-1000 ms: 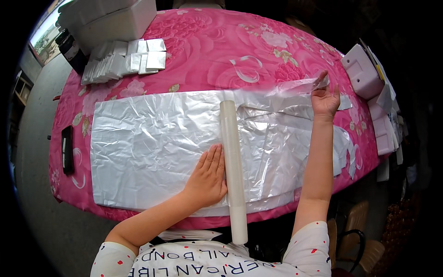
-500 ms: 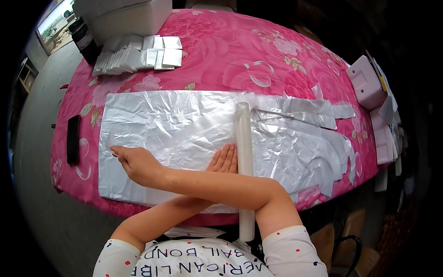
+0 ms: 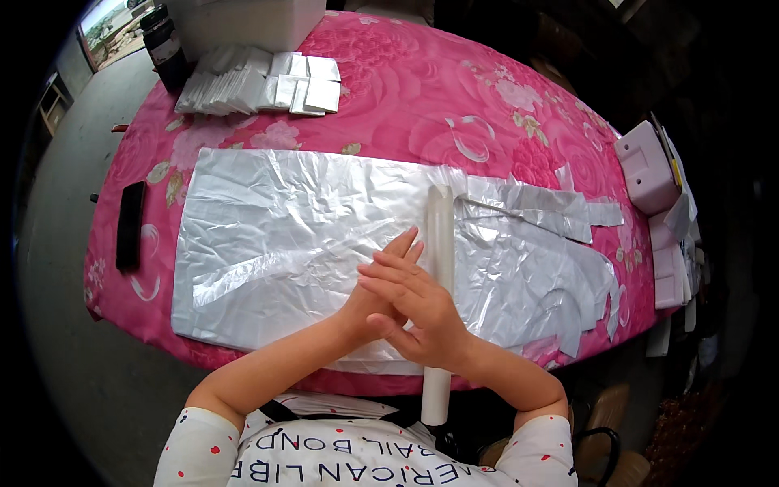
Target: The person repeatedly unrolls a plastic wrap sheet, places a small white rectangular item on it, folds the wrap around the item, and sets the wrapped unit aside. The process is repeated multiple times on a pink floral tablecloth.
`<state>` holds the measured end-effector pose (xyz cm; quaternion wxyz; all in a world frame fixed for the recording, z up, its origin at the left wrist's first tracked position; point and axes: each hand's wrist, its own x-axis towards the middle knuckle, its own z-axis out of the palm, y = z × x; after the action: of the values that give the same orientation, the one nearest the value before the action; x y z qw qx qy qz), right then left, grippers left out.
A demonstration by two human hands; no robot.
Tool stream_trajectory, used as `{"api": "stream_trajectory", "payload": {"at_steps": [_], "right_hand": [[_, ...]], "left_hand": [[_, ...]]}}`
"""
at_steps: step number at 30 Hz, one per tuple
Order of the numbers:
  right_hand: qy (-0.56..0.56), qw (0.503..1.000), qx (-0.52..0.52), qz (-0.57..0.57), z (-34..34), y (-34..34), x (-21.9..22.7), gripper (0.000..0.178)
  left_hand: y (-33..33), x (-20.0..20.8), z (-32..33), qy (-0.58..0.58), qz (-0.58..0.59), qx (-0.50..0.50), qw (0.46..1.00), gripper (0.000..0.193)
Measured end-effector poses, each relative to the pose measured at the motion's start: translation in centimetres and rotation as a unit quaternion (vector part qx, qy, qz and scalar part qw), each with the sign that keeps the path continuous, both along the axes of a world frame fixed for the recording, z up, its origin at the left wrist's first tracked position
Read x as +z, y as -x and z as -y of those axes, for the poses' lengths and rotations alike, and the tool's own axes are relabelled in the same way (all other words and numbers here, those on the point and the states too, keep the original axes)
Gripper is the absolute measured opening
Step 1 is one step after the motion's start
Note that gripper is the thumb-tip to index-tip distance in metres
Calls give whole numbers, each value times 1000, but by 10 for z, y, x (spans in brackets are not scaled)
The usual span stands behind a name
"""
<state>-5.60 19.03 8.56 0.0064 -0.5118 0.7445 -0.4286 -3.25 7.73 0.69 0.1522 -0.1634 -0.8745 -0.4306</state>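
From the head view, I am in the middle of flattening the clear plastic sheet (image 3: pixel 324 243) that lies spread across the pink flowered tabletop (image 3: pixel 422 97). My left hand (image 3: pixel 381 284) lies open and flat on the sheet, fingers pointing far, just left of the white roll (image 3: pixel 441 300). My right hand (image 3: pixel 418 312) crosses over it, also open with fingers together, resting on the back of the left one; neither grips anything. The roll runs from the near edge of the tabletop toward the far side, lying across the sheet, and the right part of the sheet beyond it looks more crumpled and folded.

I judge the next move calls for a broad, light sweep with flat palms, while the roll is kept from shifting.

Against half a second ago, my right hand has drawn back from the left part of the sheet, where it reached far out, and now sits on my left hand beside the roll. A second ago it was instead stretched to the far right corner, lifting the edge.

Far left, a stack of folded white bags (image 3: pixel 260 85) waits; a dark flat object (image 3: pixel 130 223) lies at the left edge.
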Motion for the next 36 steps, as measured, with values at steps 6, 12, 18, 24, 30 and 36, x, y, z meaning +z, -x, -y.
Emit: {"api": "stream_trajectory", "payload": {"at_steps": [6,12,18,24,30,36], "right_hand": [[-85,986,-134,-54,-96,20,-22,39],[-172,983,-42,-55,-108,28,-35,51],[-222,968,3,-113,-61,20,-45,62],[-69,982,165,-65,91,-35,-46,59],[43,945,300,126,119,-64,-12,39],[-55,981,163,-90,93,-23,-41,44]], "left_hand": [[77,29,2,-584,324,7,744,61],[90,26,9,-708,394,-21,585,66],[40,37,48,-591,364,53,718,60],[-67,52,155,-517,253,122,809,55],[-196,54,230,-483,227,236,812,49],[-270,29,238,-448,274,294,799,37]]}}
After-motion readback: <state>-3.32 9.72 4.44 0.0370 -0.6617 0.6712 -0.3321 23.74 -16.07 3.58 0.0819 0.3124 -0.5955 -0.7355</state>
